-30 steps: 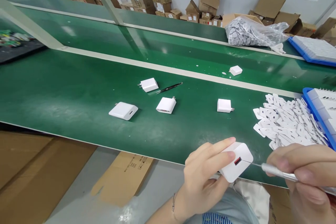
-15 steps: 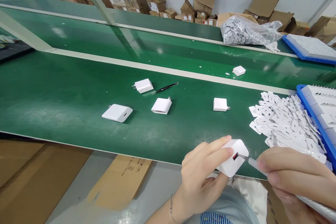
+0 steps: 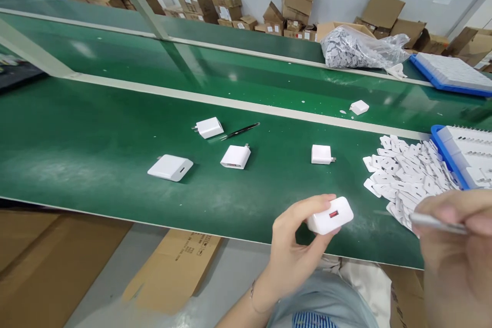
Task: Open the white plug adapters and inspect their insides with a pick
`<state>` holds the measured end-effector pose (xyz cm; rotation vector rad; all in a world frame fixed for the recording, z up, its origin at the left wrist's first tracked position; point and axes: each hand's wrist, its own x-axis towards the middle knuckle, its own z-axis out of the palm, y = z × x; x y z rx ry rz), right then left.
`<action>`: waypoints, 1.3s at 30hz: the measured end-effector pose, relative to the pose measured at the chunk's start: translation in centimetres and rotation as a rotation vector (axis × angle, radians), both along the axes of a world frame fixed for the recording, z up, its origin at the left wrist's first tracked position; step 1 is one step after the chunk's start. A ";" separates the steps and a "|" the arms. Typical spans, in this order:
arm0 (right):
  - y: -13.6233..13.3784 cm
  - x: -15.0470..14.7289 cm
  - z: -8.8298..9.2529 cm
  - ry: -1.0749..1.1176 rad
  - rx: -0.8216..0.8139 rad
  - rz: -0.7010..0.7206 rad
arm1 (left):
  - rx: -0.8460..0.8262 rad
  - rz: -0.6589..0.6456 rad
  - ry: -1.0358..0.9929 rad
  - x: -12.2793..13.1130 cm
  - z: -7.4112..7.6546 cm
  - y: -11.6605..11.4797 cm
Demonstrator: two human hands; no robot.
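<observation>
My left hand (image 3: 294, 243) pinches a white USB charger (image 3: 331, 216) between thumb and fingers above the table's front edge. Its end face with the dark red USB slot points toward me, slightly tilted. At the right, my right hand (image 3: 453, 236) is closed around a slim silver craft knife (image 3: 436, 222), apart from the charger; hand and tool are blurred. Beyond the left hand, another white charger (image 3: 322, 154) lies on the green table, with several more to the left, such as one charger (image 3: 170, 167). Black tweezers (image 3: 240, 131) lie among them.
Loose white cover plates (image 3: 409, 177) form a pile at the right, partly behind my right hand. Beside it stands a blue tray (image 3: 446, 151) with white inserts. A raised strip (image 3: 246, 105) crosses the table. Behind are a plastic bag of plates (image 3: 348, 47) and cardboard boxes.
The knife tip has come out of the charger's slot, and my right hand has moved up and right. My left hand has turned the charger, leaving its slot face nearly level.
</observation>
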<state>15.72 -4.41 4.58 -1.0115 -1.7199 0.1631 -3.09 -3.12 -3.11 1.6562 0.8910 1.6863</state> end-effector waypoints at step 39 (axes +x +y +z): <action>36.6 12.4 -6.5 -1.054 -0.096 0.297 | -0.272 -0.051 -0.164 -4.2 0.3 7.3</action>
